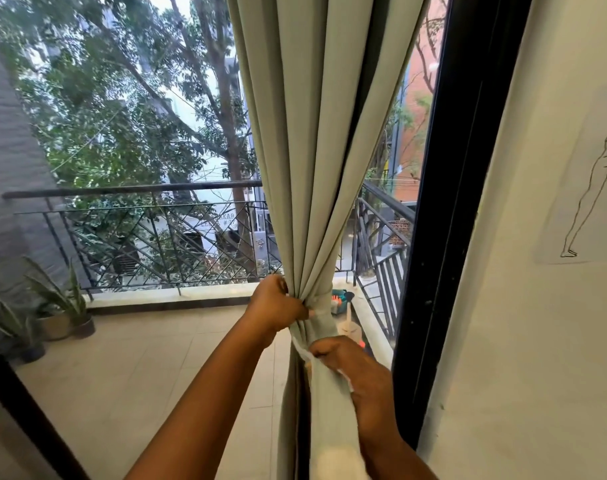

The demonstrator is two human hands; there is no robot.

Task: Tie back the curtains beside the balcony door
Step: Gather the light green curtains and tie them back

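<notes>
The curtain (316,150) hangs down the middle of the frame, its pale green folds drawn into a narrow waist just below centre, where a band (321,299) of the same cloth circles it. It looks soft, limp and fairly light, and would likely slump and spread once let go. The bunched waist seems the sound place to hold it, since the folds there are already gathered.

The left hand (278,303) pinches the gathered folds at the waist. The right hand (350,362), lower and right of centre, grips a strip of cloth running down from the band; whether it is a loose end of the tie cannot be told.

Behind, the balcony railing (139,202) crosses the middle left, potted plants (57,306) stand at the lower left, and the black door frame (444,202) runs down the right.
</notes>
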